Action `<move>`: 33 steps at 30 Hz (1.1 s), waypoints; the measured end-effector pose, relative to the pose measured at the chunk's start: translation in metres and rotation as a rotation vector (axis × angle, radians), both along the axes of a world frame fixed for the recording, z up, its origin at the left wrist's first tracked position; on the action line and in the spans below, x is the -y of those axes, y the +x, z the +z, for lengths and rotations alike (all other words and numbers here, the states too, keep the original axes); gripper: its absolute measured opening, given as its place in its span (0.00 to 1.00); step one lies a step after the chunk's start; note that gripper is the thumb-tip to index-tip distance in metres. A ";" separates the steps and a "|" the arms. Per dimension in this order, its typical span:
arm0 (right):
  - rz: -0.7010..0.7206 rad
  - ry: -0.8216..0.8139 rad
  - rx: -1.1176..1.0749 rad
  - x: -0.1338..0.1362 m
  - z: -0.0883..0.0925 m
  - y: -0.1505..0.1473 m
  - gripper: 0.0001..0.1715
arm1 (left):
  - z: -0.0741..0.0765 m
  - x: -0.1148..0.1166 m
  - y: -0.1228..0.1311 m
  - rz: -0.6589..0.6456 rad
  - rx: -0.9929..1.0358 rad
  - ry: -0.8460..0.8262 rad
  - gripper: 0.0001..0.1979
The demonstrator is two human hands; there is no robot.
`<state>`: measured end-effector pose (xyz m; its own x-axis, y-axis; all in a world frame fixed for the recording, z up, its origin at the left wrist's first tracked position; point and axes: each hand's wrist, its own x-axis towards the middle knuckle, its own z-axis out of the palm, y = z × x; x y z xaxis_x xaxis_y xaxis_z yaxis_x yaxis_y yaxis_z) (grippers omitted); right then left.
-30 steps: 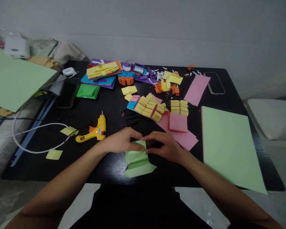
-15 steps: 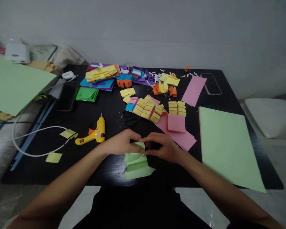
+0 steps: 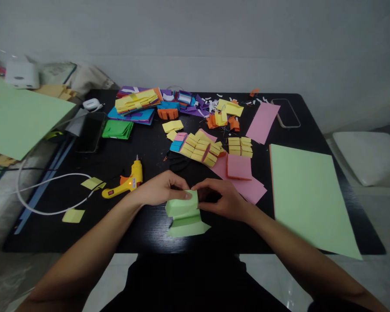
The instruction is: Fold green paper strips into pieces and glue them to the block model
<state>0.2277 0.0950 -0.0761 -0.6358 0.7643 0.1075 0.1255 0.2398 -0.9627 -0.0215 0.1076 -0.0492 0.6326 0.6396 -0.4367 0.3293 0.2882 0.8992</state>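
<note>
A light green paper [image 3: 185,215], folded into pleats, lies near the front edge of the black table [image 3: 143,225]. My left hand [image 3: 160,188] pinches its top edge from the left, thumb on the upper fold. My right hand [image 3: 223,198] pinches the same top edge from the right, fingers curled. The paper's lower part fans out flat on the table toward me.
A yellow glue gun [image 3: 125,182] with a white cable lies left of my hands. Behind them are folded yellow, pink and orange paper pieces [image 3: 203,149] and pink sheets [image 3: 243,182]. A large green sheet [image 3: 308,195] lies right. Two phones [image 3: 286,112] and coloured paper stacks [image 3: 136,104] sit farther back.
The top fold of the green paper has been lifted up and stands higher between my fingers. Both hands stay in nearly the same place.
</note>
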 end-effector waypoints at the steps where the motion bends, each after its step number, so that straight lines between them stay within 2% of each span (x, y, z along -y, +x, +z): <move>1: -0.004 -0.005 0.001 0.000 0.000 0.000 0.20 | -0.001 0.000 0.000 0.005 0.001 -0.003 0.14; 10: -0.058 -0.037 -0.035 -0.001 -0.003 0.001 0.21 | 0.001 -0.002 -0.002 0.114 0.024 0.051 0.13; 18: -0.048 -0.040 0.004 -0.001 -0.001 0.000 0.21 | -0.001 -0.001 -0.001 0.116 -0.014 0.060 0.14; 23: -0.049 -0.064 0.003 0.000 -0.002 0.000 0.21 | 0.001 -0.001 0.000 0.070 0.006 0.068 0.13; 29: 0.018 -0.067 -0.039 0.001 0.003 -0.001 0.31 | -0.001 -0.001 0.001 0.092 0.016 0.092 0.11; 31: 0.032 -0.018 -0.009 0.002 0.006 -0.001 0.28 | -0.003 0.000 0.002 0.096 0.008 0.113 0.11; 33: 0.022 0.028 0.040 0.001 0.008 -0.001 0.20 | -0.003 0.001 0.003 0.081 0.006 0.126 0.13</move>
<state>0.2269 0.0938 -0.0681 -0.6563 0.7475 0.1024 0.1587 0.2695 -0.9498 -0.0188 0.1071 -0.0524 0.5790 0.7384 -0.3458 0.3037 0.1982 0.9319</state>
